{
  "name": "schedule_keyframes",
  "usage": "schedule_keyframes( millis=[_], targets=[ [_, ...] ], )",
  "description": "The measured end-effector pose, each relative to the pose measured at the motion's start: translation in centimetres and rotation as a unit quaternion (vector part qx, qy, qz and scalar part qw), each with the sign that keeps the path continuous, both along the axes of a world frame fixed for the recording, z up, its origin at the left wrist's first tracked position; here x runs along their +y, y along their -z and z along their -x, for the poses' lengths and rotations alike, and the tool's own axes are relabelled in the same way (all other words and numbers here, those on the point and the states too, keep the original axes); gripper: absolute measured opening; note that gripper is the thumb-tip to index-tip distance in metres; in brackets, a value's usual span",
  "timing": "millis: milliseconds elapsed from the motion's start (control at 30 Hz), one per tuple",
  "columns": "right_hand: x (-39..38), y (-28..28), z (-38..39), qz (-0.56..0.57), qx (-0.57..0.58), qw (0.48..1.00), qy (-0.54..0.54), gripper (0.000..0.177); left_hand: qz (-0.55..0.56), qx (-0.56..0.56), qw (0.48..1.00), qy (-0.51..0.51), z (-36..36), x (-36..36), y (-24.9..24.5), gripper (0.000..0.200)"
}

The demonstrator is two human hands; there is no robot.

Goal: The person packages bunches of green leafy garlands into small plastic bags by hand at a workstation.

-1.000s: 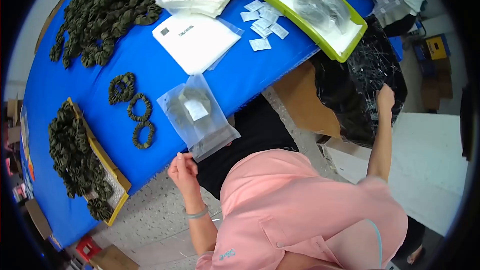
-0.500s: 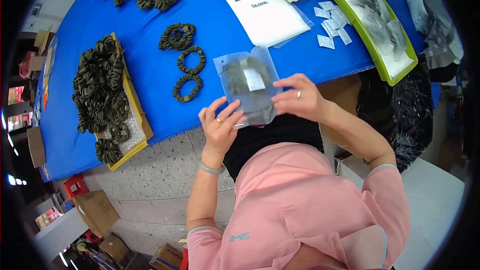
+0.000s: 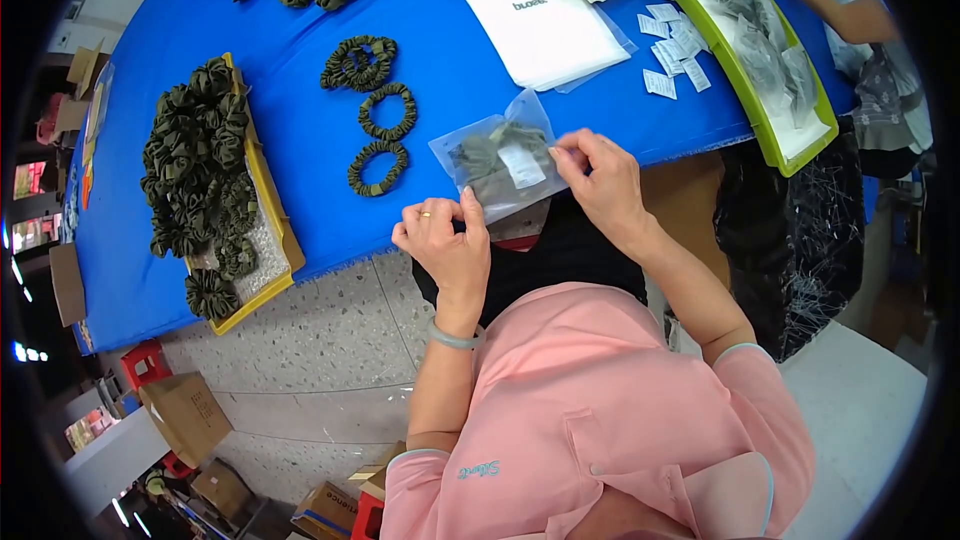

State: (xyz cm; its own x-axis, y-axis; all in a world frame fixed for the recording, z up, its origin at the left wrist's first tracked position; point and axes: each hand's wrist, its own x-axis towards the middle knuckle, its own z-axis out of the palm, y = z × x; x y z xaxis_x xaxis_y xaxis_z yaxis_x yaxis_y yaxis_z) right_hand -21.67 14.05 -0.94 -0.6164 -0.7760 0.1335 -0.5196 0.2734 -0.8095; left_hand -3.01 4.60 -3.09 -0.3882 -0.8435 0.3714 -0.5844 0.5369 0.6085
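Observation:
A frosted clear plastic bag [image 3: 483,187] with dark green scrunchies [image 3: 478,158] and a small white packet [image 3: 521,167] inside lies at the front of the blue table. My left hand [image 3: 447,245] is closed at the bag's lower left edge, thumb and fingers pinching it. On the other side, my right hand [image 3: 603,180] is closed in a pinch on the bag's right edge. Two single green scrunchies [image 3: 378,168] and a small overlapping group of scrunchies [image 3: 357,64] lie in a column left of the bag.
At left, a yellow tray [image 3: 266,290] is heaped with scrunchies; more lie at the back. Behind the bag are a stack of white printed bags [image 3: 540,30] and several white packets [image 3: 676,43]. A green tray [image 3: 817,145] with filled bags stands right, near another person's arms [image 3: 835,5].
The bag has been folded over at its near end and now looks shorter and flatter. My left hand has shifted right and down. The other person's arms show more at upper right.

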Motion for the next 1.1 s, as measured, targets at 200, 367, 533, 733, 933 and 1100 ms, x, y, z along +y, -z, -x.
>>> schedule_keyframes(
  millis=[200,367,533,733,933,1100],
  targets=[
    [-2.1,-2.0,-0.7,-0.035,-0.019,0.994,0.106,0.015,0.098,-0.072,0.992,-0.020,1.4,-0.3,-0.2,0.027],
    [-0.8,-5.3,2.8,-0.011,-0.122,0.992,-0.022,0.014,0.091,-0.009,0.996,0.005,1.5,-0.2,-0.4,0.033],
    [9.1,-6.2,18.4,0.241,0.018,0.935,0.259,0.019,0.053,0.031,0.998,0.007,0.0,-1.1,-0.3,0.031],
    [14.4,-4.9,25.7,-0.098,0.354,0.844,0.391,0.034,0.067,0.004,0.998,-0.016,-2.1,-3.0,-0.5,0.026],
    [5.4,-3.5,17.1,-0.066,0.246,0.962,0.092,0.024,0.086,-0.007,0.996,-0.036,-3.4,-3.9,-1.1,0.023],
    [2.4,-2.3,15.1,-0.105,0.229,0.968,0.003,0.018,0.081,-0.017,0.995,-0.053,-5.2,-4.8,-1.6,0.029]
  ],
)
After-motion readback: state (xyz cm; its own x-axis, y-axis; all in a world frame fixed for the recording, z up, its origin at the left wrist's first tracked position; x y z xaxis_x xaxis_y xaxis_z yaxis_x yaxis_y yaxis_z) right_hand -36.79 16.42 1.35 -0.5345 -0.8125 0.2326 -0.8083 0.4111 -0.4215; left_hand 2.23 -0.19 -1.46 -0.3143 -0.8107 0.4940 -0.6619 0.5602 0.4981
